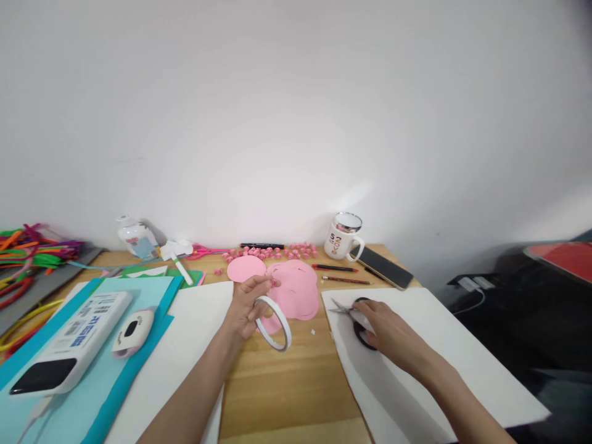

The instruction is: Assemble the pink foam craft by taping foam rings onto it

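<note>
My left hand (251,305) is closed above the middle of the table. A narrow white roll of tape (285,327) hangs from its fingers, and a small pink piece (274,283) shows at the fingertips. Beyond it lie overlapping pink paper cutouts (298,293) with scalloped edges. My right hand (386,330) has its fingers at the black handles of a pair of scissors (365,336). The scissors' blades are parted and point left, over a white sheet (444,327). Part of the handles is hidden under the hand.
Several small pink pieces (263,253) lie near the wall. A white mug (343,237), a phone (383,266) and pencils (346,280) are at the back right. On the left, blue sheets (160,296) carry a white device (74,339); a white bottle (137,237) stands behind.
</note>
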{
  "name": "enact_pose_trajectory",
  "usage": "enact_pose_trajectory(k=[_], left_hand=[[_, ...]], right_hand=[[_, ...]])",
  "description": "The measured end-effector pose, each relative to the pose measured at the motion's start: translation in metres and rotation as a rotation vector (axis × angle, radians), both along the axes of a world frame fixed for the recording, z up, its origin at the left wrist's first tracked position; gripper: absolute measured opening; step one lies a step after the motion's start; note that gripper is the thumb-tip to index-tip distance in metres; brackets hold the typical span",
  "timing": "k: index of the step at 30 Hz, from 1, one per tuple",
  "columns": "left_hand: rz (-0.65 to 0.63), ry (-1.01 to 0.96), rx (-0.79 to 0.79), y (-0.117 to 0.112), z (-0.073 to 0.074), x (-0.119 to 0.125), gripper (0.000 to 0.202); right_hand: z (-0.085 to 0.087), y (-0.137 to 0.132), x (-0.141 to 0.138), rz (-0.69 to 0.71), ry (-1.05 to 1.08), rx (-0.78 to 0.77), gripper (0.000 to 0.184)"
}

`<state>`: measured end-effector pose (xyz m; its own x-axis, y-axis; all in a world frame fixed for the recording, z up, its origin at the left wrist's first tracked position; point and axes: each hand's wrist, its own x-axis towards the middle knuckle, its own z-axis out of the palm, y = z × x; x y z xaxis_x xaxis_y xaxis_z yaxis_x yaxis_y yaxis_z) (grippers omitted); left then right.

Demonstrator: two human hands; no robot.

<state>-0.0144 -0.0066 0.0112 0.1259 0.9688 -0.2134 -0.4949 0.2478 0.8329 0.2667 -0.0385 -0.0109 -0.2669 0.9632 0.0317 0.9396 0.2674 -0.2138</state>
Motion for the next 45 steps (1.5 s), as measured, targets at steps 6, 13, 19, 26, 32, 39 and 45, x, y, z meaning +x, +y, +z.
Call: enact_pose_trajectory(k=[6, 13, 19, 26, 32, 39, 45], left_hand=[[-0.06, 0.054, 0.04, 0.002, -0.005, -0.001, 0.023], [-0.061, 0.064, 0.034, 0.0, -0.002, 0.0, 0.021], [-0.083, 0.12, 0.068, 0.002, -0.005, 0.001, 0.02], [-0.086, 0.109, 0.054, 0.0, -0.004, 0.001, 0.018], [-0.102, 0.104, 0.051, 0.0, -0.001, 0.002, 0.021], [-0.12, 0.155, 0.06, -0.002, 0.0, 0.003, 0.021], [-0.135, 0.131, 0.059, -0.001, 0.0, 0.0, 0.02]], right_hand=[[0.002, 0.001, -0.001, -0.017, -0.046, 0.015, 0.039], [0.003, 0.002, 0.008, -0.096, 0.614, -0.066, 0.028], [0.013, -0.017, -0.045, 0.03, 1.523, -0.586, 0.049], [0.019, -0.019, -0.082, 0.12, 1.736, -0.609, 0.057], [0.036, -0.016, -0.093, 0.195, 1.385, -0.258, 0.033], [0.051, -0.022, -0.101, 0.532, 0.924, 0.049, 0.034], [0.044, -0.032, -0.091, 0.494, 0.969, 0.14, 0.029]])
